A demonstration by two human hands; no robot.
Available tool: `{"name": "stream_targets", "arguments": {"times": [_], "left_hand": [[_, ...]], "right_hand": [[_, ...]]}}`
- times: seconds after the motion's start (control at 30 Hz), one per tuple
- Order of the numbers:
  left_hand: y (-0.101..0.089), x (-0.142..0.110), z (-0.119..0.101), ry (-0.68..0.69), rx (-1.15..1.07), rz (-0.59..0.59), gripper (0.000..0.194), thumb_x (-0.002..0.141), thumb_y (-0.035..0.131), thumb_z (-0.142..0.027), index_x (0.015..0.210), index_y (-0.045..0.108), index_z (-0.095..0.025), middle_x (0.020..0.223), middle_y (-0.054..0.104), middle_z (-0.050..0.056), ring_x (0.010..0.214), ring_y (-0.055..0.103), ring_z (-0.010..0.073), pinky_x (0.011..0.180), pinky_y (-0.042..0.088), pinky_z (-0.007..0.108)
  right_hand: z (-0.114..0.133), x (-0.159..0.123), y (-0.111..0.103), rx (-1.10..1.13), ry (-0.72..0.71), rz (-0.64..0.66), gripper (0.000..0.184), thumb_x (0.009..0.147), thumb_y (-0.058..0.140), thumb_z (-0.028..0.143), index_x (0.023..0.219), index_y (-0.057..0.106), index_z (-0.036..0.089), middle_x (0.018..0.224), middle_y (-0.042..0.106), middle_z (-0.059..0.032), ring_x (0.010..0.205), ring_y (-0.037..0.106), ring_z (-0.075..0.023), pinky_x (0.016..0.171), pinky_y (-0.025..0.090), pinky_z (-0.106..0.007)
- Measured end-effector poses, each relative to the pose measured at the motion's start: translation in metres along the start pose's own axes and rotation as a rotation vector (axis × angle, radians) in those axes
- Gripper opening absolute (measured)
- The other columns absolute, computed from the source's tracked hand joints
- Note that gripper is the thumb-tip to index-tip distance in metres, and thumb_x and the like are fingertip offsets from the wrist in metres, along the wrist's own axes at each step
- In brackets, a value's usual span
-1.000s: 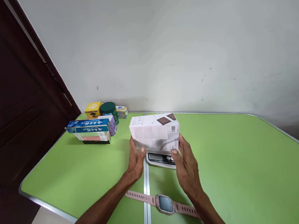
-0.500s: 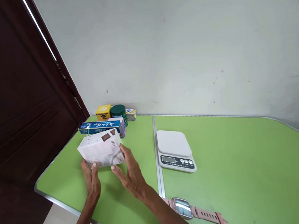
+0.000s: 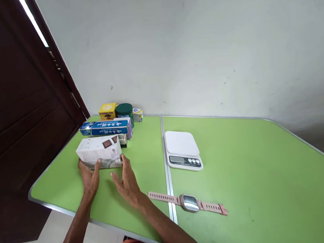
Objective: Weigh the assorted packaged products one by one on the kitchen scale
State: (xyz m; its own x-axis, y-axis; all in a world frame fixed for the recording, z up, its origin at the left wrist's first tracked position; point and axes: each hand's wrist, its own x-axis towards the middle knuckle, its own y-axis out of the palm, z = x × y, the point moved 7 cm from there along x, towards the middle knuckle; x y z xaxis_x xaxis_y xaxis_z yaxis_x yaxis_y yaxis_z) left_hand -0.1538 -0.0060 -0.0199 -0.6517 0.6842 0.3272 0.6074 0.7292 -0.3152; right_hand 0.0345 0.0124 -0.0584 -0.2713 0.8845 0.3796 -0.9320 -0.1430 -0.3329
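Note:
A white cardboard box [image 3: 96,150] printed with brown squares and a barcode rests on the left of the green table. My left hand [image 3: 90,177] grips its near left corner, with the thumb along the front face. At the box's right end, the fingers of my right hand [image 3: 127,179] press against the side while the thumb stands off the front. Directly behind the box lies a blue toothpaste box [image 3: 104,128]. A purple-and-white pack [image 3: 129,128] and a smaller box [image 3: 122,139] are partly hidden around it.
Further back stand a yellow box [image 3: 107,111], a green-lidded jar [image 3: 124,110] and a small yellow-white box [image 3: 138,114] by the wall. A white kitchen scale [image 3: 182,144] sits right of the table's seam. Nearer lies a pink-strapped smartwatch [image 3: 190,203].
The white box has come down from a tilted hold to lie level on the table, both hands still at it. The camera view has shifted, showing more of the near edge.

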Motion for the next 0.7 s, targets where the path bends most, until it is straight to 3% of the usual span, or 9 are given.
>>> {"name": "stream_targets", "arguments": {"times": [0.17,0.27,0.4,0.47,0.53,0.7], "left_hand": [[-0.019,-0.009,-0.006,0.041,0.004,-0.128,0.100,0.089,0.065,-0.065,0.162,0.025,-0.008,0.167,0.031,0.029,0.154,0.037,0.0404,0.128,0.032,0.058],[-0.030,-0.015,-0.004,-0.030,-0.037,-0.219,0.095,0.094,0.056,-0.067,0.161,0.028,-0.007,0.165,0.036,0.030,0.152,0.042,0.0389,0.125,0.037,0.056],[-0.031,-0.018,0.001,-0.124,-0.099,-0.242,0.086,0.099,0.043,-0.070,0.159,0.034,-0.009,0.162,0.043,0.028,0.150,0.047,0.0351,0.125,0.040,0.050],[-0.029,-0.016,0.001,-0.129,-0.102,-0.220,0.085,0.100,0.039,-0.072,0.159,0.036,-0.011,0.163,0.044,0.026,0.151,0.047,0.0334,0.126,0.038,0.048],[-0.026,-0.012,-0.002,-0.119,-0.103,-0.177,0.086,0.100,0.037,-0.075,0.160,0.038,-0.013,0.164,0.044,0.024,0.152,0.045,0.0323,0.127,0.037,0.046],[-0.025,0.005,-0.007,-0.091,-0.114,-0.117,0.093,0.098,0.033,-0.079,0.164,0.034,-0.013,0.170,0.037,0.021,0.159,0.034,0.0321,0.131,0.027,0.048]], "right_hand": [[-0.001,-0.035,0.015,-0.071,0.021,-0.016,0.083,0.105,0.048,0.043,0.171,0.002,0.020,0.172,0.029,-0.0196,0.159,0.031,-0.0374,0.126,0.037,-0.062],[0.000,-0.052,0.007,-0.026,0.073,-0.009,0.078,0.105,0.049,0.046,0.169,0.013,0.022,0.169,0.035,-0.0200,0.155,0.038,-0.0382,0.123,0.041,-0.063],[0.012,-0.063,-0.015,0.100,0.122,0.002,0.063,0.106,0.049,0.047,0.162,0.031,0.026,0.158,0.050,-0.0173,0.146,0.052,-0.0338,0.119,0.047,-0.059],[0.025,-0.055,-0.026,0.138,0.110,-0.016,0.060,0.106,0.049,0.048,0.160,0.035,0.026,0.157,0.052,-0.0161,0.145,0.053,-0.0324,0.119,0.048,-0.057],[0.034,-0.039,-0.036,0.147,0.120,-0.051,0.066,0.105,0.050,0.052,0.163,0.031,0.026,0.163,0.045,-0.0163,0.149,0.048,-0.0338,0.120,0.046,-0.059],[0.033,0.012,-0.038,0.170,0.240,-0.052,0.096,0.098,0.054,0.067,0.171,0.011,0.022,0.178,0.016,-0.0157,0.164,0.014,-0.0396,0.128,0.025,-0.068]]}}
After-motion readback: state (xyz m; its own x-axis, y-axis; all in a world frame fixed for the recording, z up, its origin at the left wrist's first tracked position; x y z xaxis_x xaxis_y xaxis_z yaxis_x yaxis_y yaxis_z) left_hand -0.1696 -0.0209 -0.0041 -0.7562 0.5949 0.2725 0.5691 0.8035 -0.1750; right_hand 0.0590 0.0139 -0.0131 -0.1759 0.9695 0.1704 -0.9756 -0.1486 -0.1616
